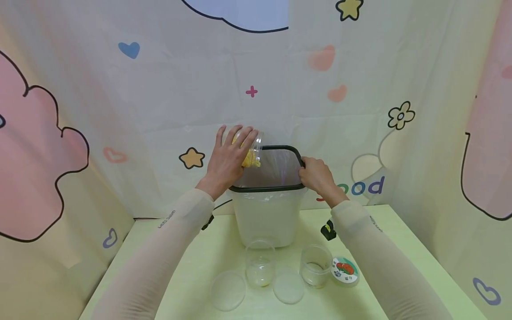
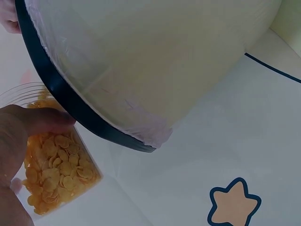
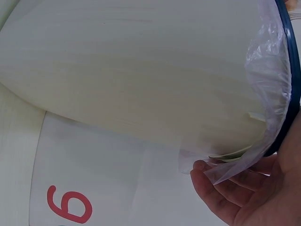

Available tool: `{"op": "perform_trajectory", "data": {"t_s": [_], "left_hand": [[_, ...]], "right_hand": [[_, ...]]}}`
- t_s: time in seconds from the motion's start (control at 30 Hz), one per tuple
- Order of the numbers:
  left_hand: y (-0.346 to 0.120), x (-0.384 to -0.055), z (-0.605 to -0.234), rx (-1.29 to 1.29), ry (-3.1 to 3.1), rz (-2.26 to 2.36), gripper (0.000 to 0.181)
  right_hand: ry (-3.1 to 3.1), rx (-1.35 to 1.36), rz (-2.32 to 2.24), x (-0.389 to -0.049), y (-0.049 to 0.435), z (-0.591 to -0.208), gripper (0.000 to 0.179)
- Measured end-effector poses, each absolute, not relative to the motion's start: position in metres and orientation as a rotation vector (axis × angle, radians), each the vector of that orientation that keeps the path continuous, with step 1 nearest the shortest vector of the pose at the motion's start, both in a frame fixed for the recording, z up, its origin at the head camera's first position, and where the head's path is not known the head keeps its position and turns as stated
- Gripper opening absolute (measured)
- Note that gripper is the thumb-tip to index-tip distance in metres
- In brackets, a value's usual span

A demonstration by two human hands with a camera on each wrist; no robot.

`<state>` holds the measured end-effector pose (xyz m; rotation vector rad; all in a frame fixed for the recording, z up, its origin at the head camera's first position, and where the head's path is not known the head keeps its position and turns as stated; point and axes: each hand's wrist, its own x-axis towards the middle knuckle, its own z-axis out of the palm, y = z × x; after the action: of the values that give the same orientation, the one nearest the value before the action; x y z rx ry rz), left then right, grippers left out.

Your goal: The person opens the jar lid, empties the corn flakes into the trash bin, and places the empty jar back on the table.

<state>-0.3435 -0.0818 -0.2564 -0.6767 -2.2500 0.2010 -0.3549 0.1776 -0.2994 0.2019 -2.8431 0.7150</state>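
My left hand (image 1: 228, 162) grips a clear plastic jar (image 1: 258, 141) and tilts it over the left part of a waste bin's opening. Yellow corn flakes (image 1: 252, 159) lie toward the jar's mouth; in the left wrist view many flakes (image 2: 61, 167) fill the jar, with the thumb across its side. The bin (image 1: 268, 218) is whitish, with a dark rim (image 1: 266, 189) and a thin plastic liner (image 3: 270, 66) folded over its edge. At the bin's right side my right hand (image 1: 318, 175) holds the rim, its fingers under the liner's loose edge in the right wrist view.
On the table before the bin stand two clear jars (image 1: 260, 266). Two clear lids (image 1: 228, 291) lie near them, and a round piece with a tomato picture (image 1: 345, 271) is at the right. A small black object (image 1: 329, 230) sits by the right sleeve. A printed curtain (image 1: 160, 98) hangs behind.
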Motion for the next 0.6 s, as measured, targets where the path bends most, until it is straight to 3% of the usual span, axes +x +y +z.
{"op": "perform_trajectory", "data": {"t_s": [0.6], "left_hand": [[-0.0807,-0.3425,-0.2588,-0.693,-2.241,0.263,0.084]], "right_hand": [[-2.845,0.195,0.710,-0.3537,0.1769,-0.2982,0.054]]}}
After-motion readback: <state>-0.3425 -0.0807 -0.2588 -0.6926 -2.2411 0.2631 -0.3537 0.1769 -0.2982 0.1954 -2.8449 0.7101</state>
